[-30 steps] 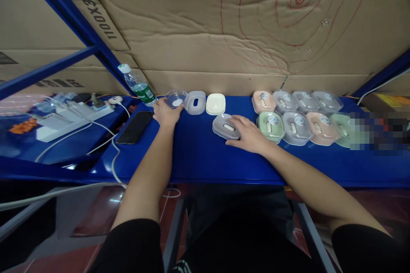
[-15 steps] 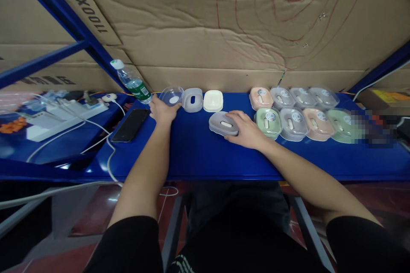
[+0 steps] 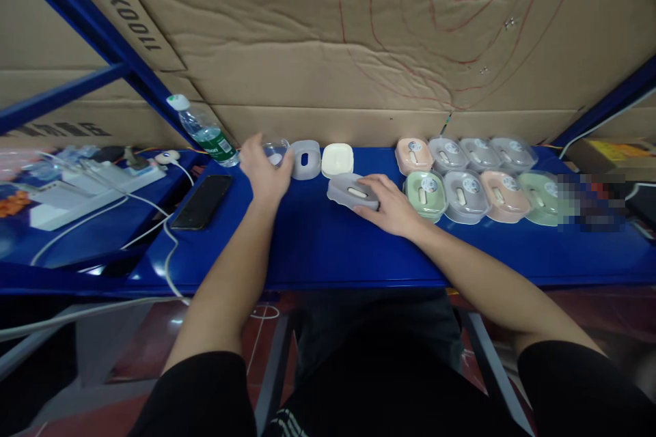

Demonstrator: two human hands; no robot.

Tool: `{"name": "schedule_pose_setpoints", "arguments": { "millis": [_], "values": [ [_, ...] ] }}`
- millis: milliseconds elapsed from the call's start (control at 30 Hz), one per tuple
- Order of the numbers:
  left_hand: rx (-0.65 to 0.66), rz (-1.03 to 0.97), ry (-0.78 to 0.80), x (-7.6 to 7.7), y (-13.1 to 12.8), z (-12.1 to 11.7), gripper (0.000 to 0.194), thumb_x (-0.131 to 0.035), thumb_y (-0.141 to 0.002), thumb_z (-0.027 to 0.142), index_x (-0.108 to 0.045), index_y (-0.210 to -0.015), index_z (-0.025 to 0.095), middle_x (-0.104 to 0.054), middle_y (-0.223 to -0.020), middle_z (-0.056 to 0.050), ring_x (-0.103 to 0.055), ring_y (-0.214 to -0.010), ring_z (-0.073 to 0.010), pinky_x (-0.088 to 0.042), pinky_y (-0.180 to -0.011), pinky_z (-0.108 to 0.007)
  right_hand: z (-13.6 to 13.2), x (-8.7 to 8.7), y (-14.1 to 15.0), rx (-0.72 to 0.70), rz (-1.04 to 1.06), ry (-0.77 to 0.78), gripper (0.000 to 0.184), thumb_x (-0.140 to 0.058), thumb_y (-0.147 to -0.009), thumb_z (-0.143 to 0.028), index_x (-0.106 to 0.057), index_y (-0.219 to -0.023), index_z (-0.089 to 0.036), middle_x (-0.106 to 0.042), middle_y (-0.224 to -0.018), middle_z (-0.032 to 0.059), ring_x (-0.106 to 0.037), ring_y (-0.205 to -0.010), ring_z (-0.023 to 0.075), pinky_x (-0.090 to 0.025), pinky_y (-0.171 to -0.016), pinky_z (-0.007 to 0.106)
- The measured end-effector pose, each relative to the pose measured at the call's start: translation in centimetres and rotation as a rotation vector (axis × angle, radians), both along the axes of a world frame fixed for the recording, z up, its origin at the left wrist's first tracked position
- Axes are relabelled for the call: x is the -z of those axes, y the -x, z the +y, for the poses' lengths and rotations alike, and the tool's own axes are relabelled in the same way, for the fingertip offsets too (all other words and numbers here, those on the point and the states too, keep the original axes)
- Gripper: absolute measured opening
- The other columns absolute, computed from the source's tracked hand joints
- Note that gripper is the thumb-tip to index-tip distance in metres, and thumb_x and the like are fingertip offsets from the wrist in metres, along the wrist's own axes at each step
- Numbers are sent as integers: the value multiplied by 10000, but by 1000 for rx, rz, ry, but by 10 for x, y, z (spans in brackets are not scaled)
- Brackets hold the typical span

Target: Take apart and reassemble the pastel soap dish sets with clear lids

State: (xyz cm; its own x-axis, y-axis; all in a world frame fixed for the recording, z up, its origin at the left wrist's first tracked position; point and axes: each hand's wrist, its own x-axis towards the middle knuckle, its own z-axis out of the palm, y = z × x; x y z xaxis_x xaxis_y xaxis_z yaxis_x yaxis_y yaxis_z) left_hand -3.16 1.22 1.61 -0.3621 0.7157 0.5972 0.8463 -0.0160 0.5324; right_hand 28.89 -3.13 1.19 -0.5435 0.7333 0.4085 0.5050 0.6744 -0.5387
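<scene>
My left hand (image 3: 264, 171) is raised just in front of a clear plastic container (image 3: 277, 148), thumb and fingers apart. It partly hides the container, and I see nothing held in it. My right hand (image 3: 390, 206) grips the right end of a grey lidded box (image 3: 344, 190) with a pale oblong piece on top; this box is slightly tilted. Behind it stand a cream tray (image 3: 337, 161) and a grey lid (image 3: 306, 165) with an oblong hole. To the right of my right hand is a green lidded box (image 3: 426, 203) with a round sticker.
Several more lidded boxes in pink, grey and green, such as a pink box (image 3: 414, 156), stand in two rows at the right. A water bottle (image 3: 210, 136) leans at the left back, near a black phone (image 3: 202, 203). White cables and a power strip (image 3: 87, 198) lie farther left. Cardboard (image 3: 287, 48) walls the back.
My left hand has lifted from the rim of the clear container, its fingers rising. My right hand stays on the grey box, which now tips a little more. The whole view has shifted slightly.
</scene>
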Motion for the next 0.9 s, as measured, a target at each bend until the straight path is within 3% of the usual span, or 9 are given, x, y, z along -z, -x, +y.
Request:
{"name": "schedule_pose_setpoints", "arguments": {
  "millis": [67, 133, 200, 300, 467, 667, 767, 900],
  "values": [
    [348, 128, -40, -1, -18, -6, 584, -670, -945, 521, -543, -1420, 206, -603, -1469, -171, -519, -1437, -355, -372, -1240, -548, 1, 0, 0, 15, 56, -4, 502, -667, -1002, -503, -571, -1448, -294, -593, -1428, 126, -591, -1356, 335, -523, -1145, 570],
    [683, 219, -23, 1, -36, -11, 627, -680, -929, 598, -556, -1414, 220, -636, -1441, -158, -566, -1385, -348, -412, -1216, -541, 2, 0, -1, 24, 106, -13, 493, -650, -1012, -524, -581, -1443, -294, -597, -1412, 127, -601, -1342, 327, -523, -1147, 561],
    [855, 226, 8, 4, -51, -15, 726, -693, -920, 628, -510, -1485, 211, -617, -1477, -179, -575, -1383, -353, -445, -1196, -539, 4, 0, -2, 26, 134, -20, 495, -638, -1018, -542, -583, -1453, -314, -603, -1405, 120, -600, -1342, 328, -516, -1153, 571],
    [887, 129, 88, 10, -60, -18, 834, -721, -909, 624, -435, -1572, 205, -585, -1520, -211, -622, -1340, -352, -528, -1121, -506, 6, 1, -2, 30, 132, -38, 499, -649, -1009, -543, -600, -1459, -335, -611, -1402, 110, -591, -1342, 338, -502, -1160, 589],
    [918, 46, 211, 15, -50, -19, 1066, -880, -767, 570, -365, -1639, 237, -659, -1426, -197, -736, -1127, -321, -637, -915, -442, 5, 5, 2, 15, 67, -73, 507, -700, -976, -510, -655, -1440, -310, -640, -1375, 106, -574, -1321, 350, -494, -1154, 585],
    [899, 115, 247, 11, -50, -21, 1091, -923, -708, 563, -436, -1613, 196, -556, -1568, -235, -593, -1392, -430, -508, -1154, -598, 7, 9, 3, 9, 61, -60, 494, -672, -994, -513, -667, -1444, -309, -657, -1366, 102, -587, -1303, 349, -485, -1152, 597],
    [916, 116, 283, 8, -52, -21, 1152, -924, -682, 615, -414, -1628, 201, -507, -1622, -219, -512, -1478, -437, -420, -1239, -602, 8, 9, 3, 2, 85, -58, 508, -666, -997, -537, -668, -1444, -296, -662, -1344, 110, -607, -1283, 342, -504, -1131, 585],
    [894, 76, 336, 6, -53, -22, 1130, -857, -729, 701, -403, -1638, 204, -491, -1638, -216, -491, -1499, -437, -410, -1248, -592, 7, 9, 3, 8, 71, -108, 493, -705, -972, -549, -694, -1409, -321, -671, -1353, 96, -575, -1317, 349, -485, -1145, 600]
  ]
}}
